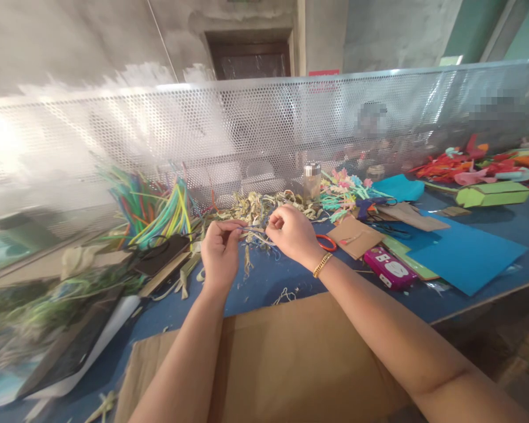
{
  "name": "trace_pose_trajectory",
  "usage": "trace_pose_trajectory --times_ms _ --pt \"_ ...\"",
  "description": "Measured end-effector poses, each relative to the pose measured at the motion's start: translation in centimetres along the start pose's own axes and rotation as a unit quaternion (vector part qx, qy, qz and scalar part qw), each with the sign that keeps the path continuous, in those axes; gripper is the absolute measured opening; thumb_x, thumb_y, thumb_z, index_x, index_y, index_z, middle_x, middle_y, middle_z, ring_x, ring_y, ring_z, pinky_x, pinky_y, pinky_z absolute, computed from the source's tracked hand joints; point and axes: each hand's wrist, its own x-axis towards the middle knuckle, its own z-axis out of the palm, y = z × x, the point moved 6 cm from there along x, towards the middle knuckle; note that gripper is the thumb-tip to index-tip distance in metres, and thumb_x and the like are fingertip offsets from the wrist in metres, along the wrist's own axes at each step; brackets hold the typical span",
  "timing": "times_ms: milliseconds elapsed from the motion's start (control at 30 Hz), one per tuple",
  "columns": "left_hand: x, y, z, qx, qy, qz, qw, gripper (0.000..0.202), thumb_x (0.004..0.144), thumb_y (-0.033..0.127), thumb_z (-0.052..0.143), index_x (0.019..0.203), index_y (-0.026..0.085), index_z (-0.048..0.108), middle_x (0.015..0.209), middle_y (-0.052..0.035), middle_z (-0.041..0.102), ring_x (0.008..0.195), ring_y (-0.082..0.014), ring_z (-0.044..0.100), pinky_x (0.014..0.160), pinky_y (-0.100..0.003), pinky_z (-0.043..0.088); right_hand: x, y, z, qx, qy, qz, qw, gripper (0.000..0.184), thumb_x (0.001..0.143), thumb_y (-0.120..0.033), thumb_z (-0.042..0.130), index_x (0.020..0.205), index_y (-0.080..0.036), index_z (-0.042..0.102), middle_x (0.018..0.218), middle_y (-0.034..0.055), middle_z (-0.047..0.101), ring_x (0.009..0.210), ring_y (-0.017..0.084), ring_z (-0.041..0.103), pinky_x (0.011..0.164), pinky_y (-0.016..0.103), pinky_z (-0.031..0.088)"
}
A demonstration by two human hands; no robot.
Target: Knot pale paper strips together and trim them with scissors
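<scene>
Left hand (220,255): fingers (230,225) pinching thin strand (253,230).
Right hand (296,234): fingers curled, gripping same strand.
Strand: spanning between both hands, above bench (262,282).
Behind hands: heap of pale scraps (255,207).
Below forearms: brown cardboard (291,358), bench's near side.

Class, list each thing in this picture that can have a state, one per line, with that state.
Left hand: pinching thin strands
Right hand: pinching them too
Bracelet: around the right wrist
Silver-topped container: upright
Coloured stems: bunched, fanning out
Blue sheet: lying flat
Purple box: lying down; whether sealed, unclear
</scene>
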Motion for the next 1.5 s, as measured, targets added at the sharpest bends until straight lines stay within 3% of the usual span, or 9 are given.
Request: trace_pose_trajectory --times_ms 433,1100,1333,1500 --pt "0.0 -0.2 0.2 -0.008 -0.001 -0.005 1.000 0.007 0.076 0.022 0.068 0.078 0.017 0.063 0.089 -0.0059 0.069 0.087 -0.0175 0.066 0.078 -0.032 0.053 -0.2 -0.5 0.5 0.030 -0.011 -0.025 0.999 0.004 0.077 -0.018 0.056 0.073 -0.019 0.057 0.077 0.0027 0.060 0.072 0.014 0.054 0.073 0.028 0.043" --pt "-0.1 -0.3 0.1 0.010 0.008 -0.016 1.000 0.009 0.072 0.022 0.071 0.076 0.017 0.064 0.087 -0.0054 0.069 0.080 -0.0164 0.065 0.069 -0.028 0.054 -0.6 -2.4 0.6 0.034 -0.018 -0.100 0.994 0.006 0.079 -0.019 0.059 0.074 -0.020 0.056 0.084 0.0029 0.062 0.086 0.017 0.055 0.082 0.031 0.041" --pt "0.0 0.0 0.1 0.034 0.001 0.005 0.999 0.007 0.074 0.023 0.069 0.076 0.018 0.065 0.086 -0.0053 0.069 0.082 -0.0171 0.065 0.071 -0.029 0.054 -0.8 -2.5 0.7 0.008 -0.009 -0.107 0.994 0.009 0.077 -0.023 0.065 0.079 -0.021 0.057 0.087 0.0035 0.061 0.090 0.019 0.054 0.084 0.032 0.040" --pt "0.0 0.6 0.0 0.067 0.004 0.030 0.997 0.004 0.075 0.022 0.067 0.076 0.018 0.065 0.086 -0.0043 0.069 0.084 -0.0172 0.065 0.074 -0.029 0.051 -0.8 -2.5 0.8 -0.008 -0.011 -0.112 0.994 0.006 0.082 -0.022 0.061 0.077 -0.020 0.057 0.087 0.0042 0.061 0.088 0.019 0.054 0.083 0.032 0.039"
